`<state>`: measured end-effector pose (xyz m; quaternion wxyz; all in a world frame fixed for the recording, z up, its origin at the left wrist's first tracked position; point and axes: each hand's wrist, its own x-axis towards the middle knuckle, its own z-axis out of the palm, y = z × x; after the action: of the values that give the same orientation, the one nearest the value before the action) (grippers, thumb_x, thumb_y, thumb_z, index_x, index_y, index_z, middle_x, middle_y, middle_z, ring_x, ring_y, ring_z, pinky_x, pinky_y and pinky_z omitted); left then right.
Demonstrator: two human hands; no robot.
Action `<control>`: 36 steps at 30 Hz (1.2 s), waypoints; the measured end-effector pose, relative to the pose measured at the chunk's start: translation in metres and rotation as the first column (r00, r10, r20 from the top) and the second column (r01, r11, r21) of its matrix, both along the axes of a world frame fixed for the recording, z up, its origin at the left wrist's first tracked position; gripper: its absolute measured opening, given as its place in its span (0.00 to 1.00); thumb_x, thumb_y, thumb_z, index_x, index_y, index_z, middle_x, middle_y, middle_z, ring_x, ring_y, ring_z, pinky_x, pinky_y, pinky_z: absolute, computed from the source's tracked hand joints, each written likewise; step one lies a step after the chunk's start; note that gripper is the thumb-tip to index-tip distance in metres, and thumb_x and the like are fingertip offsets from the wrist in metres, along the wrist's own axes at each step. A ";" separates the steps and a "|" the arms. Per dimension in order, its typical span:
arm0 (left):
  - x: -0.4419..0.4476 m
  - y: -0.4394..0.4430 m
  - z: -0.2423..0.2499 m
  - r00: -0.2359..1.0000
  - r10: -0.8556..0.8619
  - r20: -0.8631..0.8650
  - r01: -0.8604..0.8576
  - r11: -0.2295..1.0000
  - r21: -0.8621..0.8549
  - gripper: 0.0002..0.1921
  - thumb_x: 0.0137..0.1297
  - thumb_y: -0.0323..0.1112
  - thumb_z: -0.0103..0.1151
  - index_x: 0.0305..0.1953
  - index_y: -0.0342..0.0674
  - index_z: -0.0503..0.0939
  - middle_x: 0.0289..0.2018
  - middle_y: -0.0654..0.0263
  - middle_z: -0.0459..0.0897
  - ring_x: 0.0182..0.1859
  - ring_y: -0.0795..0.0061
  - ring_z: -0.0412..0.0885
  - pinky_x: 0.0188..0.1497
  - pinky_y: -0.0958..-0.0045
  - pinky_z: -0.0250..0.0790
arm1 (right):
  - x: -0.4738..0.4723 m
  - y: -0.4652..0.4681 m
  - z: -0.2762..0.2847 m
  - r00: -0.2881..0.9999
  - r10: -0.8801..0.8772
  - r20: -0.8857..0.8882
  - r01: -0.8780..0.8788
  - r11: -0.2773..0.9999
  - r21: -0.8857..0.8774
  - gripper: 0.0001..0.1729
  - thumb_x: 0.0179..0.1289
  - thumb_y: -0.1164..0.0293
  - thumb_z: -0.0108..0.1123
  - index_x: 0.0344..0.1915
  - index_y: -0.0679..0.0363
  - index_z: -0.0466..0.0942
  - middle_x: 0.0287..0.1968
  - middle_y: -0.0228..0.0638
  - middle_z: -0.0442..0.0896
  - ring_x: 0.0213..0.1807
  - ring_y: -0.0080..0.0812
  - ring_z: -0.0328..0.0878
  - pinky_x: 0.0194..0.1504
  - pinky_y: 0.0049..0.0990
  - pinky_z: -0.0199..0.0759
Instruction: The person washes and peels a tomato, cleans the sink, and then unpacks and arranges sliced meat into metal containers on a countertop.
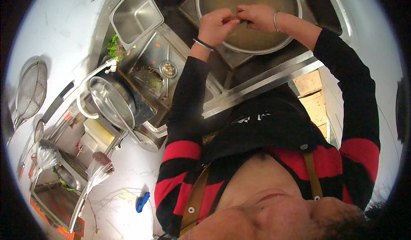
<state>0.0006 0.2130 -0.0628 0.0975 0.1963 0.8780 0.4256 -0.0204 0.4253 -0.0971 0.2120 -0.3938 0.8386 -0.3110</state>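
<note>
My left hand (215,26) and my right hand (259,17) meet above a large round metal basin (249,51) of cloudy brownish water (260,38). Between the fingertips of both hands is a thin, dark, narrow piece (238,19), too small to identify. My left thumb and fingers pinch one end, and my right fingers hold the other. Most of the piece is hidden by the fingers. The basin stands inside a stainless steel sink (229,71). A bangle circles each wrist.
Left of the basin, a second sink compartment (175,55) holds scraps around its drain strainer (168,69). A rectangular steel pan (138,19) rests over its far end, beside green leaves (114,48). A white curved tap (80,95) and metal bowls (110,101) are farther left. Mesh strainers (31,89) hang along the wall.
</note>
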 end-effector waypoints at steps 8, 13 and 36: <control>-0.015 -0.013 0.008 0.993 0.023 0.117 -0.014 0.997 -0.074 0.12 0.55 0.39 0.70 0.32 0.40 0.80 0.28 0.60 0.83 0.30 0.62 0.81 0.33 0.66 0.73 | 0.008 -0.011 -0.005 0.956 -0.273 -0.104 0.261 0.959 -0.112 0.11 0.56 0.71 0.65 0.39 0.58 0.74 0.47 0.35 0.74 0.44 0.45 0.79 0.43 0.41 0.76; -0.015 -0.007 -0.005 0.954 -0.223 -0.202 0.173 0.955 -0.240 0.10 0.57 0.40 0.66 0.37 0.44 0.80 0.31 0.63 0.82 0.34 0.57 0.81 0.34 0.62 0.73 | 0.015 -0.008 -0.017 0.905 -0.426 -0.010 0.422 0.898 -0.128 0.12 0.57 0.68 0.65 0.39 0.57 0.75 0.49 0.35 0.74 0.45 0.46 0.79 0.44 0.42 0.75; -0.012 -0.010 -0.057 0.778 0.255 0.574 -0.369 0.925 0.089 0.09 0.63 0.33 0.65 0.41 0.38 0.84 0.32 0.70 0.85 0.30 0.83 0.77 0.30 0.79 0.71 | -0.003 0.033 -0.096 0.692 -0.550 0.467 0.626 0.780 -0.010 0.28 0.59 0.56 0.66 0.58 0.54 0.78 0.52 0.38 0.83 0.53 0.43 0.79 0.56 0.35 0.72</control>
<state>-0.0112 0.2031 -0.1197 0.2544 -0.0754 0.7858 0.5586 -0.0239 0.4580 -0.1928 0.2504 -0.0394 0.8205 -0.5124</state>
